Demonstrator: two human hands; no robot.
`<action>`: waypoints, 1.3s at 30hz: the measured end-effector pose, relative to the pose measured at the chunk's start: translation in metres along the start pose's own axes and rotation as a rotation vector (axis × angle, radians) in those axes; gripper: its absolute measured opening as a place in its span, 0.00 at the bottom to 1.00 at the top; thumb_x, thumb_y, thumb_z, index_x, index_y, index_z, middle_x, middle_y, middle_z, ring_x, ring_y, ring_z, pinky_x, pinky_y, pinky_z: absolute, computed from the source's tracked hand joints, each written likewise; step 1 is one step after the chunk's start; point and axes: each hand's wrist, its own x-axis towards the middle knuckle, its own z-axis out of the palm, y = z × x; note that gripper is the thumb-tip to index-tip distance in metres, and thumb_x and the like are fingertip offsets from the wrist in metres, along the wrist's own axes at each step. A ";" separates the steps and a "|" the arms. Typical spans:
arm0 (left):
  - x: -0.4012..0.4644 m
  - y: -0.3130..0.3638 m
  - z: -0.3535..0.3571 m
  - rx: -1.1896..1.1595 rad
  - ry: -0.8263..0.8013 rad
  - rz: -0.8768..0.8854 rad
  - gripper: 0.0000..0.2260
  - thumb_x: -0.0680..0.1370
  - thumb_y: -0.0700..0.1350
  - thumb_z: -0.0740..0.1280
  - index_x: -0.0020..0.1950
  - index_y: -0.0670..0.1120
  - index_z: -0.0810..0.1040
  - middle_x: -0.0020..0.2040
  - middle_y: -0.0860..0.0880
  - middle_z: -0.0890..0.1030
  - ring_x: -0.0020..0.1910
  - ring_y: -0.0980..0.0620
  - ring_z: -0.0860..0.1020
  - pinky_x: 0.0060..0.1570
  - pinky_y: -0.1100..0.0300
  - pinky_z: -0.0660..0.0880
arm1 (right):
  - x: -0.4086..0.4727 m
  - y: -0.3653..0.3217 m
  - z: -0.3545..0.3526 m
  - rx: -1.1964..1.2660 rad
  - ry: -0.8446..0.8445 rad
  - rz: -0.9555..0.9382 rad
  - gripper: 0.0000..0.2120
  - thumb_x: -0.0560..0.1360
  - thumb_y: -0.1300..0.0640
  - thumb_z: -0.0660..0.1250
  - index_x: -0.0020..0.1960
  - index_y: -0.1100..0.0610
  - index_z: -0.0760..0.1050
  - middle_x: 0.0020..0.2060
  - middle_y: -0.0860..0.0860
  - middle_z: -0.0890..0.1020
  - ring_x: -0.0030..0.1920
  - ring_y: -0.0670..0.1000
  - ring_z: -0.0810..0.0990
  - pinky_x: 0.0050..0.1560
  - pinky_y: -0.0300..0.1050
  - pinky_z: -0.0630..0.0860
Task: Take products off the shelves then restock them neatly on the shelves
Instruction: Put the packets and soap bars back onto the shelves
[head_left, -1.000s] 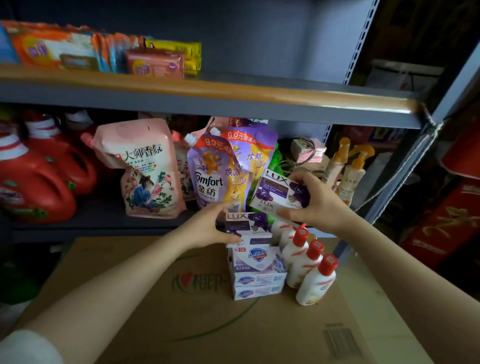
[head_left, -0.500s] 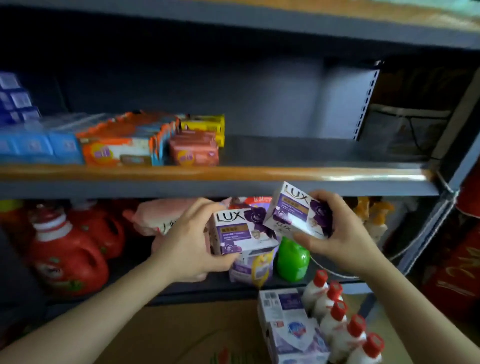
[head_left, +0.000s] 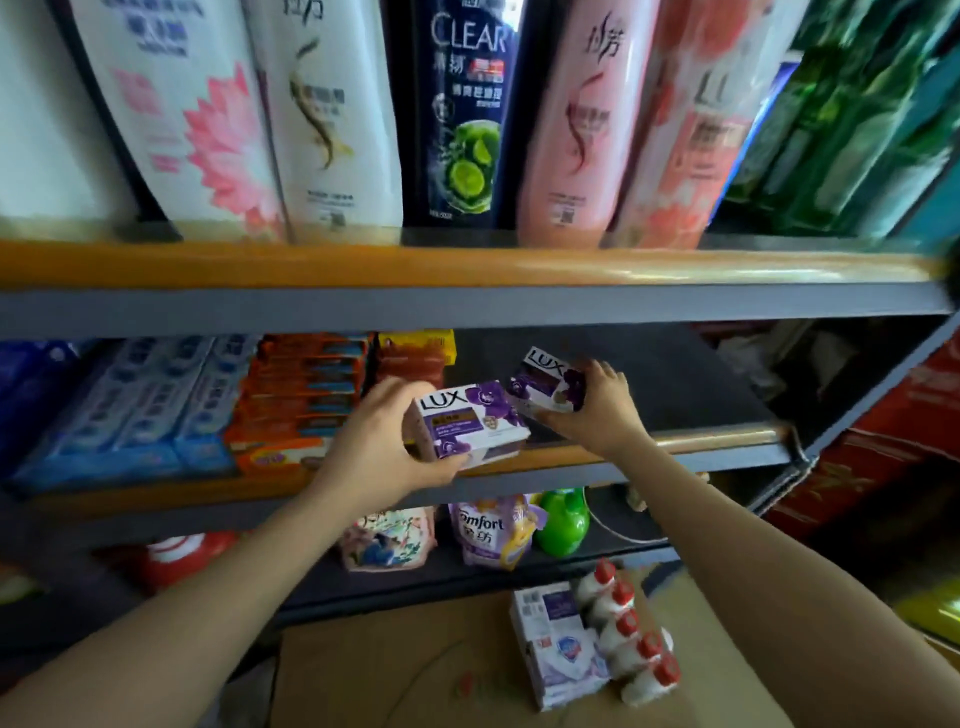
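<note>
- Head camera view: the left hand (head_left: 379, 447) grips a purple-and-white Lux soap box (head_left: 470, 423), thumb under its lower edge and fingers curled behind it, holding it tilted in the air just in front of the middle shelf (head_left: 675, 441).
- The right hand (head_left: 597, 410) grips a second Lux soap box (head_left: 545, 382), fingers wrapped over its right end, low over the bare dark part of the middle shelf, behind the shelf's orange front rail; whether it touches the shelf board cannot be told.
- The two boxes sit close together, the right one farther back and higher in the view.
- Left of the hands on the same shelf lie stacked orange boxes (head_left: 301, 395), a yellow pack (head_left: 415, 345) behind them, and blue-and-white toothpaste boxes (head_left: 145, 410) farther left.
- On the shelf above stand tall bottles, among them a dark Clear shampoo bottle (head_left: 462, 114) and a pink bottle (head_left: 576, 130).
- On the shelf below are a purple Comfort pouch (head_left: 488, 532) and a green bottle (head_left: 563, 522).
- Lower still, on a cardboard carton (head_left: 363, 675), lie stacked soap boxes (head_left: 556, 644) beside a row of white bottles with red caps (head_left: 628, 634).
</note>
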 end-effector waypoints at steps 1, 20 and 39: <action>0.005 -0.002 0.004 0.000 0.013 -0.004 0.34 0.61 0.64 0.71 0.61 0.47 0.73 0.51 0.55 0.69 0.50 0.56 0.71 0.47 0.62 0.67 | 0.014 0.002 0.005 -0.023 -0.018 -0.024 0.40 0.63 0.42 0.75 0.68 0.59 0.66 0.61 0.57 0.73 0.62 0.58 0.68 0.62 0.48 0.64; 0.048 -0.031 0.073 -0.003 0.189 -0.208 0.40 0.56 0.68 0.66 0.64 0.50 0.72 0.58 0.55 0.71 0.57 0.55 0.74 0.58 0.53 0.74 | 0.117 0.022 0.082 0.539 -0.084 -0.308 0.07 0.76 0.51 0.65 0.53 0.50 0.77 0.59 0.54 0.76 0.55 0.52 0.77 0.51 0.44 0.73; 0.059 -0.040 0.082 0.571 -0.012 -0.070 0.32 0.71 0.55 0.70 0.72 0.46 0.65 0.71 0.45 0.67 0.68 0.43 0.66 0.63 0.48 0.67 | 0.120 0.039 0.083 0.020 -0.197 -0.320 0.31 0.69 0.50 0.73 0.68 0.50 0.66 0.71 0.55 0.59 0.71 0.58 0.59 0.68 0.46 0.60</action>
